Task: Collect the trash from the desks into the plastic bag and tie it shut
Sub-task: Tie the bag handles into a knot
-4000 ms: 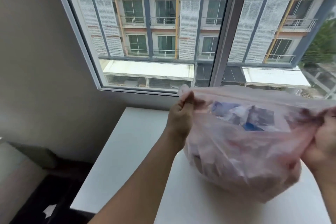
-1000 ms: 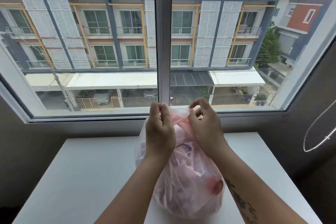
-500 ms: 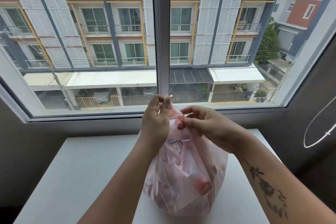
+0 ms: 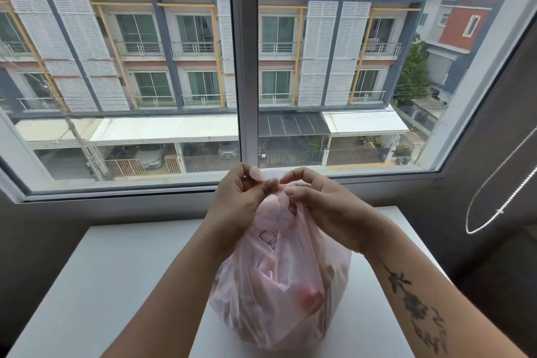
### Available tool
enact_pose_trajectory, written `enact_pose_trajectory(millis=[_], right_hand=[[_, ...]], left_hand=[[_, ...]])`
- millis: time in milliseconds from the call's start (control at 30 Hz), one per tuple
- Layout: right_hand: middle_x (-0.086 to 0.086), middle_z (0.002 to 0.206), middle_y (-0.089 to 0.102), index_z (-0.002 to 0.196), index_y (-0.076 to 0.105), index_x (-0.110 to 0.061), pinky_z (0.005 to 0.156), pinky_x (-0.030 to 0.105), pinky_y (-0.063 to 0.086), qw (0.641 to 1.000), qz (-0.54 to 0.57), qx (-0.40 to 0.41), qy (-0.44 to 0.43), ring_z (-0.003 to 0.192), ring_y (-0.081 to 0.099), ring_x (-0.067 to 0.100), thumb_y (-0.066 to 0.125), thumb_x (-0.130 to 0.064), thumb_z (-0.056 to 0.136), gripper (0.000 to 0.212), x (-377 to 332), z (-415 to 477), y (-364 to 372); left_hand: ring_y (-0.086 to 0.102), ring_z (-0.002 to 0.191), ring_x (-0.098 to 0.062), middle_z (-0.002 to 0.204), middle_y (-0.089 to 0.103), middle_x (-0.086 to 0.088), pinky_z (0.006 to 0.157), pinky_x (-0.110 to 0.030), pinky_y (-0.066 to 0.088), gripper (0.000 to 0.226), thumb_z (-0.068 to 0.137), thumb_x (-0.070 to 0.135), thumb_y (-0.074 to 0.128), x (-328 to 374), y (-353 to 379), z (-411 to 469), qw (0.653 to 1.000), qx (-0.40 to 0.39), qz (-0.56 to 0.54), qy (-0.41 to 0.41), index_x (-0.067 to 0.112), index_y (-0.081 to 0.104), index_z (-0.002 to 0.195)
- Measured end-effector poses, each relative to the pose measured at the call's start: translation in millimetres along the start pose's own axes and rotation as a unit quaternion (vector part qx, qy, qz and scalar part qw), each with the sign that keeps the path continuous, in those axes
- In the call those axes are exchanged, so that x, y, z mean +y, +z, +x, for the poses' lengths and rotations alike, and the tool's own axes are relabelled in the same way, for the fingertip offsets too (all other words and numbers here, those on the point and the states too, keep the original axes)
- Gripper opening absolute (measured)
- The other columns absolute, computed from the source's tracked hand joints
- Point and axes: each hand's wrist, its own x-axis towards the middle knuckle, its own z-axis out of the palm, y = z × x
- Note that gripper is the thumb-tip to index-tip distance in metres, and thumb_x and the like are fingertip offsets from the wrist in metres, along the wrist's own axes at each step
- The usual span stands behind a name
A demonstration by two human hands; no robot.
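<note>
A thin pink plastic bag (image 4: 279,293), bulging with trash, stands on the white desk (image 4: 116,276) in front of the window. Its top is gathered into a twisted neck. My left hand (image 4: 235,206) pinches one end of the bag's top from the left. From the right, my right hand (image 4: 322,209) pinches the other end. Their fingertips meet just above the neck, where the plastic is wound together. The trash inside shows only as dim shapes, one of them a reddish round thing low on the right.
A large window (image 4: 247,66) with a centre post runs along the desk's far edge. A beaded blind cord (image 4: 494,197) hangs in a loop at the right. Dark wall flanks the desk on both sides.
Four seconds ago I held the bag's mouth stretched wide open. Since then both hands have come together at the top, and over the last second they have kept working the gathered ends.
</note>
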Motion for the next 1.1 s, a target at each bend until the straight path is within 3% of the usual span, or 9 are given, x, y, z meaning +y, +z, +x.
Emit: enact_pose_trajectory(millis=[133,200,267,467,567,667,767,867,1100], right_hand=[[0.002,0.074,0.048,0.107,0.061,-0.023,0.065,0.026,0.038,0.947,-0.302,0.048,-0.103,0.067,0.041,0.018,0.067,-0.003,0.088,0.028,14.7,0.1,5.0],[-0.005,0.077,0.062,0.1,0.066,-0.018,0.069,0.023,0.045,0.92,-0.332,0.103,-0.18,0.068,0.056,0.014,0.063,0.0,0.089,0.021,22.8,4.9,9.2],[-0.003,0.09,0.072,0.095,0.07,-0.008,0.081,0.024,0.052,0.906,-0.317,0.143,-0.241,0.087,0.068,0.007,0.064,0.004,0.088,0.015,27.9,8.8,11.0],[0.006,0.094,0.074,0.085,0.067,-0.001,0.077,0.022,0.051,0.939,-0.181,0.185,-0.227,0.084,0.069,0.012,0.061,0.01,0.089,0.013,29.6,14.9,17.0],[0.014,0.108,0.072,0.083,0.063,0.0,0.096,0.043,0.051,0.96,-0.042,0.198,-0.193,0.103,0.068,0.027,0.061,0.001,0.089,0.007,27.5,16.6,20.5],[0.031,0.105,0.067,0.085,0.064,-0.005,0.101,0.059,0.045,0.961,0.023,0.192,-0.197,0.107,0.062,0.047,0.062,-0.013,0.09,0.009,26.4,17.2,24.9],[0.028,0.106,0.068,0.09,0.059,0.003,0.094,0.049,0.052,0.959,0.106,0.179,-0.195,0.104,0.065,0.041,0.055,-0.01,0.095,0.014,19.6,12.4,30.5],[0.017,0.09,0.07,0.086,0.061,-0.005,0.077,0.032,0.058,0.953,0.168,0.199,-0.155,0.086,0.069,0.025,0.053,-0.015,0.094,0.015,13.3,7.4,31.8],[0.008,0.057,0.06,0.076,0.051,-0.008,0.072,0.042,0.061,0.92,0.291,0.248,-0.083,0.057,0.066,0.021,0.044,-0.019,0.101,0.028,4.8,7.1,24.8]], left_hand=[[0.046,0.043,-0.002,0.056,0.059,0.008,0.046,-0.017,0.039,0.016,0.092,0.017,0.067,4.2,4.6,2.0,0.997,0.046,-0.032,-0.054,0.011,0.052,0.091],[0.038,0.039,-0.004,0.05,0.055,0.009,0.04,-0.016,0.035,0.017,0.093,0.018,0.065,4.0,6.2,3.6,0.994,0.058,-0.037,-0.087,0.012,0.051,0.088],[0.031,0.036,-0.005,0.045,0.049,0.008,0.035,-0.015,0.03,0.02,0.094,0.018,0.064,5.1,7.7,5.0,0.991,0.072,-0.048,-0.104,0.013,0.047,0.085],[0.03,0.035,-0.007,0.048,0.047,0.004,0.033,-0.017,0.027,0.024,0.097,0.018,0.059,7.7,7.2,6.0,0.983,0.092,-0.081,-0.135,0.017,0.041,0.081],[0.046,0.04,-0.012,0.062,0.058,-0.004,0.037,-0.02,0.037,0.02,0.101,0.018,0.053,9.8,13.1,5.5,0.982,0.101,-0.095,-0.129,0.016,0.042,0.084],[0.065,0.057,-0.016,0.078,0.072,-0.009,0.05,-0.026,0.052,0.018,0.102,0.012,0.049,15.5,21.6,4.4,0.974,0.109,-0.165,-0.11,0.015,0.044,0.085],[0.069,0.059,-0.019,0.075,0.072,-0.011,0.05,-0.029,0.056,0.018,0.102,0.01,0.048,21.2,21.9,3.3,0.96,0.131,-0.223,-0.108,0.014,0.044,0.085],[0.068,0.061,-0.021,0.074,0.069,-0.01,0.053,-0.032,0.057,0.018,0.102,0.009,0.047,21.1,16.1,3.1,0.954,0.155,-0.233,-0.107,0.012,0.045,0.084],[0.068,0.07,-0.024,0.067,0.063,-0.008,0.061,-0.029,0.059,0.02,0.102,0.007,0.046,12.8,-2.1,-6.7,0.945,0.195,-0.24,-0.102,0.011,0.044,0.082]])
